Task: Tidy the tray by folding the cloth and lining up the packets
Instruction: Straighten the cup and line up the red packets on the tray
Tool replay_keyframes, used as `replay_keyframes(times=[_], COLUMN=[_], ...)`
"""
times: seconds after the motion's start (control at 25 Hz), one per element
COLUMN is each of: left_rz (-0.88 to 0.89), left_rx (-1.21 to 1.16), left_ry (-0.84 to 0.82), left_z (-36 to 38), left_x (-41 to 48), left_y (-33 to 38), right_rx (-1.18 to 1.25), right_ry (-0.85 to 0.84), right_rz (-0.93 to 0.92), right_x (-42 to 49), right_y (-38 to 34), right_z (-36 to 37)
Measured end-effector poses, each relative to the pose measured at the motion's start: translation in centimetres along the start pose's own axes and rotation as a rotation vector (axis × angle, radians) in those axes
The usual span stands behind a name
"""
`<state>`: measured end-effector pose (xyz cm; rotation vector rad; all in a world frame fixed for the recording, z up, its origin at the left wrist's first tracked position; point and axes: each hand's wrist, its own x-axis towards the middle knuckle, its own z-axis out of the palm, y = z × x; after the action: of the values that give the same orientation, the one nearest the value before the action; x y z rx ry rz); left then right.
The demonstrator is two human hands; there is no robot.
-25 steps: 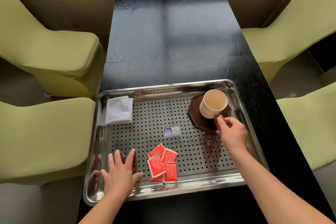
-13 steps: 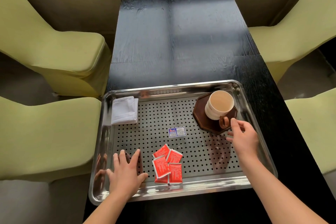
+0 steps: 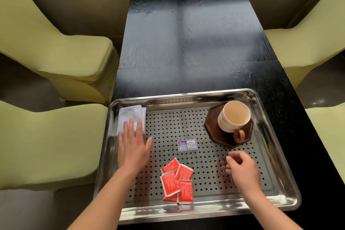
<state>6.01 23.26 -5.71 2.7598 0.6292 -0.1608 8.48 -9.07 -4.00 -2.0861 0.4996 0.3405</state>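
Our left grip (image 3: 133, 147) lies flat, fingers straight and slightly apart, with the fingertips resting on the near edge of the cloth (image 3: 130, 115). Our right grip (image 3: 242, 172) hangs over the perforated floor of the tray (image 3: 186, 94) with fingers loosely curled, holding nothing. We cannot tell whether it touches the metal.

Between the two grips, a little nearer to us, lie the packets (image 3: 176, 181), with bare perforated metal on either side of them. Just beyond them, also between the grips, a small printed sticker (image 3: 187, 144) lies flat on the tray floor. Beyond the right grip stands a cream cup (image 3: 233, 117) on a dark octagonal coaster (image 3: 212, 129), its brown handle turned toward that grip. The tray rests on a black worktop (image 3: 186, 43) that runs on past both grips, and green chairs (image 3: 56, 46) stand outside each grip.

The cloth is white and folded into a rough rectangle. It sits beyond the left grip, in the tray's far corner on that side, close against the wall. The packets are red with pale edges. They overlap in a loose cluster at differing angles, and the nearest ones lie close to the tray's near rim.
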Motion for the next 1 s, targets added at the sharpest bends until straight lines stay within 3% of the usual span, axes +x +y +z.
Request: replay_keyframes(times=[0.12,0.24,0.44,0.52,0.6,0.72,0.84,1.0], left_rz=[0.055,0.048,0.032,0.026,0.028,0.149,0.134,-0.054], left_rx=[0.156,0.165,0.195,0.177,0.137,-0.041,-0.402,-0.749], left_ry=[-0.112,-0.232,-0.296,-0.272,-0.114,0.053,-0.12,-0.378], left_z=[0.2,1.9,3.0,2.4,1.9,1.8,2.4,3.1], left_x=[5.1,6.8,7.2,7.0,6.2,4.1,2.4,2.1], left_y=[-0.7,-1.7,-2.1,-1.3,-0.3,4.7,12.3,20.2], right_rx=[0.082,0.123,0.128,0.122,0.125,0.139,0.073,-0.052], right_ry=[0.017,0.025,0.049,0.091,0.125,0.179,0.162,0.095], right_rz=[0.025,0.053,0.119,0.107,0.075,0.071,0.057,-0.181], right_x=[0.4,1.4,2.4,3.1,4.0,5.6,6.0,4.3], right_y=[0.3,1.3,2.1,1.5,0.6,-0.8,-2.0,-2.7], right_z=[0.4,-0.5,-2.7,-3.6,-3.8,-4.1,-4.3,-4.5])
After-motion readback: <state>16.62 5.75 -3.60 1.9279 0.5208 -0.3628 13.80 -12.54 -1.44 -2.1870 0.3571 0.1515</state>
